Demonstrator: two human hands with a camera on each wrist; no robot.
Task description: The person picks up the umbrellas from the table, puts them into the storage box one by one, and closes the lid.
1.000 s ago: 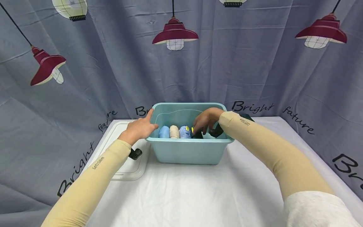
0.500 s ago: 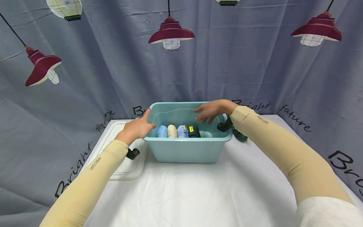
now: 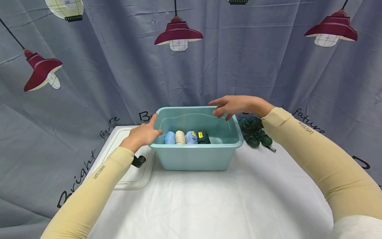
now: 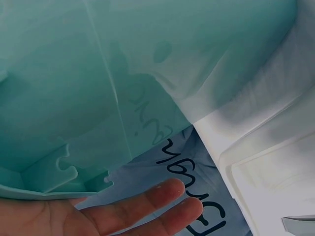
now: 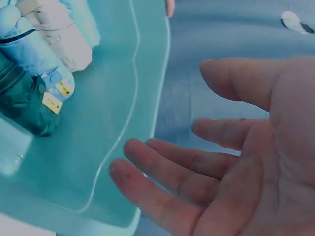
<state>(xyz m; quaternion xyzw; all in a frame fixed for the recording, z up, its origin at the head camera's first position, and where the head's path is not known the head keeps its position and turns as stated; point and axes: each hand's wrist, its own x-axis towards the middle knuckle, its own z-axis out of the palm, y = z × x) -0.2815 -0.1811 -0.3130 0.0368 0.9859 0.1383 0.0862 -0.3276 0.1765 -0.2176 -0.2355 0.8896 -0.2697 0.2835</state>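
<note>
My left hand (image 3: 143, 135) rests on the left rim of a light teal plastic tub (image 3: 194, 157), its fingers extended. In the left wrist view some of its fingers (image 4: 162, 194) show outside the wall. Above the tub's back right part my right hand (image 3: 235, 105) hovers with spread, relaxed fingers, holding nothing. Inside the tub lie what look like folded umbrellas in a row: light blue (image 3: 169, 137), cream (image 3: 180, 137), blue (image 3: 191, 137) and dark green (image 3: 204, 137). Yellow tags show on the blue and dark green ones.
Several dark green folded bundles (image 3: 253, 141), one with a strap, lie on the table right of the tub. A white lid (image 3: 138, 181) lies at the left, partly under my left arm. A grey-blue printed curtain (image 3: 125, 66) hangs behind the white-covered table (image 3: 194, 202).
My right hand has come up out of the tub and moved right, leaving the dark green umbrella in the row. The bundles at the right have come into view. My left hand stays on the rim.
</note>
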